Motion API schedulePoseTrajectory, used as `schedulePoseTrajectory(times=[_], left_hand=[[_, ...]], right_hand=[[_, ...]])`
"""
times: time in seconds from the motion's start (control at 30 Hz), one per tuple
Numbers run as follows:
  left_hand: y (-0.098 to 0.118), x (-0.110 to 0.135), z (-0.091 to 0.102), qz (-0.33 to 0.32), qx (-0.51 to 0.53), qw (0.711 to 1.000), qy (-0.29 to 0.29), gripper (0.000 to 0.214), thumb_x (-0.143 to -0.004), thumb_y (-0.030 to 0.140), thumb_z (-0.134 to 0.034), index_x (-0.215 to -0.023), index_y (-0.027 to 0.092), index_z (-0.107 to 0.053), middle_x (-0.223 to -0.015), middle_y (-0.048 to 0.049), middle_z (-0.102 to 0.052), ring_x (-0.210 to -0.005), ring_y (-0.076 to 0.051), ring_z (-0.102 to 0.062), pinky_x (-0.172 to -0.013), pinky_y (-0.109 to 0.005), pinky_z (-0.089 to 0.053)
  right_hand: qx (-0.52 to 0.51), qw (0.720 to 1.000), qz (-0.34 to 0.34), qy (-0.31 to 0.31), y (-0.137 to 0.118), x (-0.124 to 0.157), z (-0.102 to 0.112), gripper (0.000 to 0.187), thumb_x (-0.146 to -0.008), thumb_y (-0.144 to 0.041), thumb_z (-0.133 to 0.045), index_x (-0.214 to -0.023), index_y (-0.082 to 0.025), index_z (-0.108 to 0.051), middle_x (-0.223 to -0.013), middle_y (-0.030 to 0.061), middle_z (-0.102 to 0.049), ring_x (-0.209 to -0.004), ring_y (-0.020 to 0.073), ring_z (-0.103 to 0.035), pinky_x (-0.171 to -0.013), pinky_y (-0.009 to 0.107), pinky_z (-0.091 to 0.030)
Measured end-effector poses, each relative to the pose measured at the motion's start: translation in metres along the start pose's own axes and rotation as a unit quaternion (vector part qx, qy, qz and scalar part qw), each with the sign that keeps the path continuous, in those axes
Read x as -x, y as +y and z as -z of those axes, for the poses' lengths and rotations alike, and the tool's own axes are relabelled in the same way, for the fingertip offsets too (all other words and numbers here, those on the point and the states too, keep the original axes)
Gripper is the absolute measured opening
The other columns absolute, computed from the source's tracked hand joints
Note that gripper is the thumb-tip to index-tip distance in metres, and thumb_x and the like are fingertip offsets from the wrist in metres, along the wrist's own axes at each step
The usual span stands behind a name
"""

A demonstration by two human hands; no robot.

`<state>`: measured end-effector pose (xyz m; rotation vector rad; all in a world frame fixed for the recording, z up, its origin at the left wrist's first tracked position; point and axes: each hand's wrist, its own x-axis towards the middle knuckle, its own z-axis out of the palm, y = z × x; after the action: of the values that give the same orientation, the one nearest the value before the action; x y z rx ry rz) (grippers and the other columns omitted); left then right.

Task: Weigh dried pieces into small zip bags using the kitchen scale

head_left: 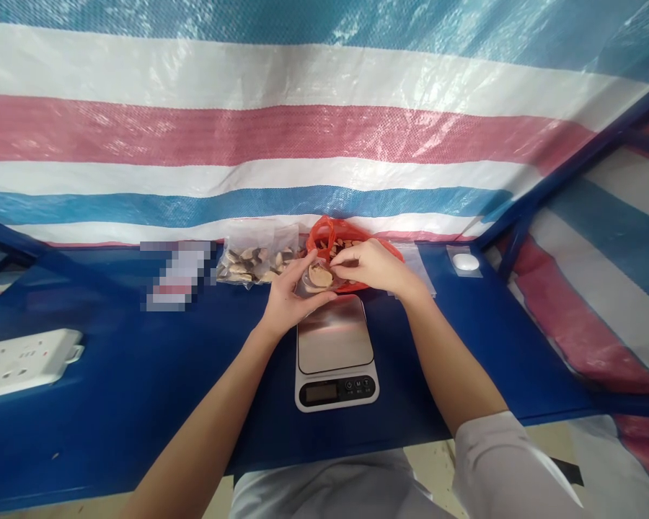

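Note:
My left hand (290, 294) is curled around a small clear plastic bag (320, 277) with pale dried slices in it. My right hand (363, 264) pinches at the bag's right edge; whether a slice is between its fingertips I cannot make out. Both hands are above the far end of a kitchen scale (335, 339), which has a steel top and a dark display. Just behind the hands, a red plastic bag (347, 238) lies open with brown dried pieces inside. Filled clear bags (243, 265) of dried slices lie to the left.
Flat clear bags (419, 267) lie right of the red bag. Farther right is a white oval object (466, 262) on clear plastic. A white power strip (27, 360) sits at the left on the blue table (156, 389). Striped plastic sheeting (281, 133) rises behind, with a blue frame post (562, 155).

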<state>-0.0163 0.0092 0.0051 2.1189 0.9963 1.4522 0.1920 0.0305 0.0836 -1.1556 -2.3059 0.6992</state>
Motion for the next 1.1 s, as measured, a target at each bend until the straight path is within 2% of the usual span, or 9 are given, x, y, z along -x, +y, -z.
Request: schedulePoseTrajectory(times=[0.1,0.2,0.37,0.53,0.73,0.93,1.1], left_hand=[[0.001,0.0,0.001,-0.006,0.013,1.0,-0.023,0.083,-0.073,0.048,-0.085,-0.145,0.022,-0.053,-0.13,-0.0138,-0.07,-0.121,-0.03,-0.066,-0.105,-0.046,-0.052],[0.002,0.0,0.002,0.002,-0.001,1.0,-0.026,0.076,-0.077,0.043,-0.083,-0.144,0.022,-0.054,-0.133,-0.0141,-0.067,-0.124,-0.03,-0.064,-0.106,-0.046,-0.051],[0.002,0.001,0.002,0.032,-0.023,0.999,-0.009,0.06,-0.079,0.039,-0.081,-0.132,0.019,-0.062,-0.124,-0.0124,-0.071,-0.115,-0.029,-0.068,-0.104,-0.045,-0.052],[0.002,0.001,0.0,0.038,-0.028,0.999,-0.007,0.057,-0.077,0.039,-0.081,-0.127,0.019,-0.064,-0.12,-0.0113,-0.072,-0.112,-0.027,-0.068,-0.102,-0.043,-0.053],[0.005,0.001,-0.001,0.034,-0.026,0.999,-0.018,0.048,-0.079,0.037,-0.079,-0.121,0.018,-0.068,-0.113,-0.0098,-0.074,-0.106,-0.025,-0.069,-0.097,-0.04,-0.054],[0.002,0.002,-0.001,0.03,-0.037,0.999,-0.024,0.053,-0.079,0.035,-0.075,-0.129,0.019,-0.066,-0.118,-0.0103,-0.074,-0.109,-0.027,-0.069,-0.098,-0.041,-0.055],[-0.002,0.002,-0.002,0.011,-0.034,0.999,-0.02,0.054,-0.079,0.031,-0.076,-0.131,0.018,-0.065,-0.118,-0.0102,-0.074,-0.107,-0.025,-0.069,-0.097,-0.04,-0.055]], right_hand=[[0.007,1.0,-0.001,0.025,-0.002,0.001,0.001,0.019,-0.088,-0.019,-0.062,-0.083,-0.021,-0.08,-0.081,-0.0006,-0.076,-0.071,0.0126,-0.063,-0.072,0.025,-0.04],[0.016,0.999,0.007,0.039,-0.003,0.001,0.0,0.018,-0.089,-0.02,-0.062,-0.086,-0.022,-0.08,-0.082,-0.0011,-0.077,-0.072,0.0131,-0.065,-0.073,0.025,-0.042],[0.015,0.998,0.006,0.059,-0.003,0.004,0.003,0.016,-0.09,-0.024,-0.065,-0.093,-0.024,-0.081,-0.09,-0.0004,-0.08,-0.08,0.0162,-0.07,-0.076,0.027,-0.047],[-0.005,0.996,0.038,0.084,-0.011,0.009,0.006,0.018,-0.092,-0.028,-0.065,-0.098,-0.024,-0.081,-0.093,0.0012,-0.08,-0.08,0.0167,-0.071,-0.078,0.028,-0.05],[0.037,0.994,0.095,0.029,-0.021,0.006,0.0,0.017,-0.092,-0.022,-0.065,-0.095,-0.026,-0.081,-0.087,-0.0003,-0.078,-0.079,0.0158,-0.069,-0.077,0.028,-0.046],[0.038,0.995,0.083,-0.042,-0.024,0.003,-0.001,0.015,-0.091,-0.02,-0.065,-0.089,-0.025,-0.08,-0.081,-0.0012,-0.076,-0.074,0.0146,-0.064,-0.071,0.027,-0.042],[0.035,0.995,0.075,-0.055,-0.021,0.003,-0.002,0.014,-0.091,-0.022,-0.066,-0.09,-0.025,-0.08,-0.08,-0.0011,-0.075,-0.073,0.0144,-0.063,-0.072,0.028,-0.043]])
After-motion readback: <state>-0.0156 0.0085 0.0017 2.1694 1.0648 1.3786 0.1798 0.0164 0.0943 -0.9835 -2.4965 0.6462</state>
